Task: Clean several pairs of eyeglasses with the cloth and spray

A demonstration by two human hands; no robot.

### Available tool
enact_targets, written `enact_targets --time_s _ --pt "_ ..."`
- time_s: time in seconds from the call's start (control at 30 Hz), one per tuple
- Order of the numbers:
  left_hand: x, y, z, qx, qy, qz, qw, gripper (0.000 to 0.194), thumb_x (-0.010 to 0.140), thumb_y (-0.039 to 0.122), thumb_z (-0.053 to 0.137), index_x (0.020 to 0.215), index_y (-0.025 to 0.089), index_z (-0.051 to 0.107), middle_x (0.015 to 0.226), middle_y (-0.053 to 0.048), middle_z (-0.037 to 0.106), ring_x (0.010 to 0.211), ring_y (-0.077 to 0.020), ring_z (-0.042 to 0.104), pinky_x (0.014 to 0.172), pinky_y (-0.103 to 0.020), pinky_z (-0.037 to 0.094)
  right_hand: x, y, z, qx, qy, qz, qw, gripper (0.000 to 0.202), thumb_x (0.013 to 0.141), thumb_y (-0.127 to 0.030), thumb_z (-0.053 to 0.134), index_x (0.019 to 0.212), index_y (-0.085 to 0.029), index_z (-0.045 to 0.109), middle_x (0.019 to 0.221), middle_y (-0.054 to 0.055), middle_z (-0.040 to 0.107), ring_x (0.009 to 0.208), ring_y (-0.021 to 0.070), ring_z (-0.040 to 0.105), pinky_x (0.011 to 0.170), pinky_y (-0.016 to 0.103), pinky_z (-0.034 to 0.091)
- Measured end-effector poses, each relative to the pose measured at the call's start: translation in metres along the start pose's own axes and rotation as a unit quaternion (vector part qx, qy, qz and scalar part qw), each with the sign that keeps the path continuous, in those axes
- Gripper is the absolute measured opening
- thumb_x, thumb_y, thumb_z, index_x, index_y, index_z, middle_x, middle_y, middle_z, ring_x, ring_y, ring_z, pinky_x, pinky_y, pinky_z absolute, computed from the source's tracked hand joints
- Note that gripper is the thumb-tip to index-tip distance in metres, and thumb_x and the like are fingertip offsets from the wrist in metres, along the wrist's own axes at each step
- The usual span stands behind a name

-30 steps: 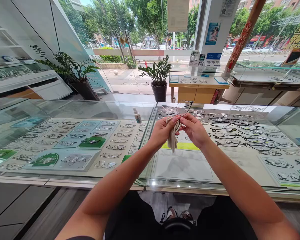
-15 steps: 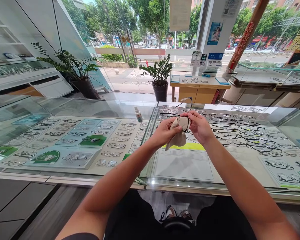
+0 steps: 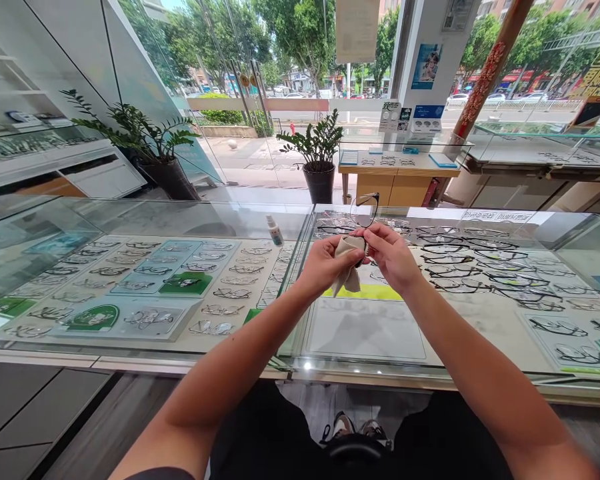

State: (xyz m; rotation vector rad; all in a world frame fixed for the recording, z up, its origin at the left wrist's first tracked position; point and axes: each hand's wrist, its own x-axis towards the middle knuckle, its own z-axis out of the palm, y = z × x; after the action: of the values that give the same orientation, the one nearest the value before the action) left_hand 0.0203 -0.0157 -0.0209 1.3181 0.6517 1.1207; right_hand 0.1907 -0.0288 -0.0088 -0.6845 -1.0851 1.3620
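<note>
Above the glass counter, my left hand [image 3: 329,260] is closed on a beige cleaning cloth [image 3: 349,278], the thumb pressing it over one lens of a pair of eyeglasses. My right hand [image 3: 390,253] pinches the frame of these dark-rimmed eyeglasses [image 3: 377,208] near the middle. Their other lens sticks up above my fingers, bare of cloth. The covered lens is mostly hidden by cloth and fingers. A small white spray bottle [image 3: 275,232] stands on the counter, left of my hands.
Many eyeglasses [image 3: 455,260] lie in rows beneath the glass counter top [image 3: 300,363]. Two potted plants [image 3: 319,180] stand beyond the counter. Farther back is a wooden display table [image 3: 395,175] by the windows.
Both hands have moved slightly left with the cloth and eyeglasses. The eyeglasses have turned a little, so the upper lens now faces me more. The spray bottle stays put.
</note>
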Motion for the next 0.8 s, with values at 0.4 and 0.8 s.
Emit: enact_targets --time_s 0.4,0.8 --pt "-0.003 0.009 0.010 -0.031 0.060 0.022 0.997 0.049 0.077 0.057 0.092 0.098 0.014 0.079 0.068 0.001 0.069 0.055 -0.0099 0.061 0.054 -0.022 0.050 -0.004 -0.001 0.008 -0.021 -0.011 -0.036 0.999 0.026 0.078 -0.046 0.090 0.083 -0.025 0.076 0.085 -0.003 0.073 0.063 0.0125 0.060 0.062 0.032 0.058" --pt "-0.001 0.011 0.003 -0.035 0.007 -0.027 0.999 0.058 0.078 0.068 0.087 0.088 0.013 0.076 0.072 -0.005 0.074 0.059 -0.0133 0.068 0.056 -0.023 0.054 0.000 0.002 0.000 -0.042 0.013 -0.045 0.998 0.018 0.080 -0.041 0.089 0.086 -0.026 0.082 0.102 0.002 0.080 0.070 0.0137 0.059 0.062 0.031 0.057"
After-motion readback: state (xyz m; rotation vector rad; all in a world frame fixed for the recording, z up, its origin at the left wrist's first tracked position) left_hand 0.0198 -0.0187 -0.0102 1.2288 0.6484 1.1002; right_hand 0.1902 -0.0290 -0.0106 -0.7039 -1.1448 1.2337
